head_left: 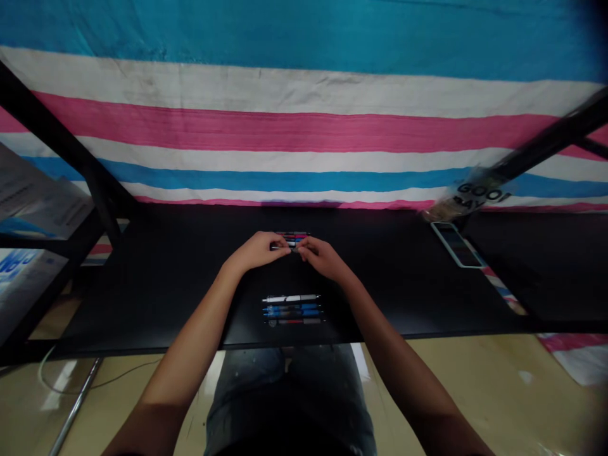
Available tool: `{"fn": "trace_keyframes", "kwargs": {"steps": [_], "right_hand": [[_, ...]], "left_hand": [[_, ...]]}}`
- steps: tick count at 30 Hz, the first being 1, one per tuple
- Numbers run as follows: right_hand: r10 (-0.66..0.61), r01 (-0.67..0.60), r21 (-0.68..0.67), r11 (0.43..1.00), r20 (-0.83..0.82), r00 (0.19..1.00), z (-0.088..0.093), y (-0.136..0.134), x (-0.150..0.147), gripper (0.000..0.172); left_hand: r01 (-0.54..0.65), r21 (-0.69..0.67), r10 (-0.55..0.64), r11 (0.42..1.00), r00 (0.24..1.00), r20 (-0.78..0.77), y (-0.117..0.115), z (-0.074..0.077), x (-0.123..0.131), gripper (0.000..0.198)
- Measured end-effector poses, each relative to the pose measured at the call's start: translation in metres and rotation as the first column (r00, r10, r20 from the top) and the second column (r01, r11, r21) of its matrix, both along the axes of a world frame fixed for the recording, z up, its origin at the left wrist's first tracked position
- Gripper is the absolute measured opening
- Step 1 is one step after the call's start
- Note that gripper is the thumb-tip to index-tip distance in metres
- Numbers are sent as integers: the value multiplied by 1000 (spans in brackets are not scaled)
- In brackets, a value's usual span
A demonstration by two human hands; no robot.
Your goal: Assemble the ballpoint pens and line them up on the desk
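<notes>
Both my hands meet over a small group of pens (293,237) lying at the middle of the black table (166,278). My left hand (259,249) pinches one end of a pen from that group. My right hand (319,253) has its fingers closed on the other end. Nearer to me, a second row of pens (293,309) lies side by side: a white one, blue ones and a dark one with red. Neither hand touches that row.
A phone (458,244) lies face up at the table's right rear. A striped blue, white and pink tarp (304,126) hangs behind. Black frame bars (61,142) slant at both sides. Cardboard boxes (28,209) stand at the left. A cable (95,380) runs on the floor.
</notes>
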State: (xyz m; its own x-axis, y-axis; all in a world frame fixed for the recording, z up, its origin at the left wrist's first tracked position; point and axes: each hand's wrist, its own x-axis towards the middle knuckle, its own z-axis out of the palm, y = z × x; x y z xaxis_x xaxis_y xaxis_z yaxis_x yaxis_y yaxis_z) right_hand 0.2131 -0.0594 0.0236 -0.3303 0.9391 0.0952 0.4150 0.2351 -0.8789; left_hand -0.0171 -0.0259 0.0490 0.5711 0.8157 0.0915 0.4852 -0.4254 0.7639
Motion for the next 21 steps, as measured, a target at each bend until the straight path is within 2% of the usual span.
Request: {"fn": "trace_keyframes", "kwargs": {"steps": [3,7,9,13,17,19,21], "right_hand": [[-23,22,-18,1000,-50,998,-5,16,-7,33],[-24,20,-77,997,-45,999,-14,16,-9,48],[-41,37,-60,997,-70,997,-17,12,-9,45],[-59,58,-7,998,-161,985,-19,7,-12,23],[-56,50,-33,998,-223,973,-19,7,-12,32],[-65,50,-85,995,-189,980,-18,8,-8,27],[-73,63,-90,994,-115,991,-18,9,-5,32]], "left_hand": [[54,-39,-56,998,996,-62,-1,-2,3,26],[100,-83,-105,992,993,-50,2,-8,2,30],[145,-125,-148,981,989,-17,3,-10,1,32],[156,-206,-158,966,987,6,7,-11,-2,35],[122,-267,-134,956,991,-27,10,-11,-5,37],[119,-313,-132,942,991,-22,10,-13,-6,37],[106,-355,-113,929,994,0,10,-15,-6,36]]}}
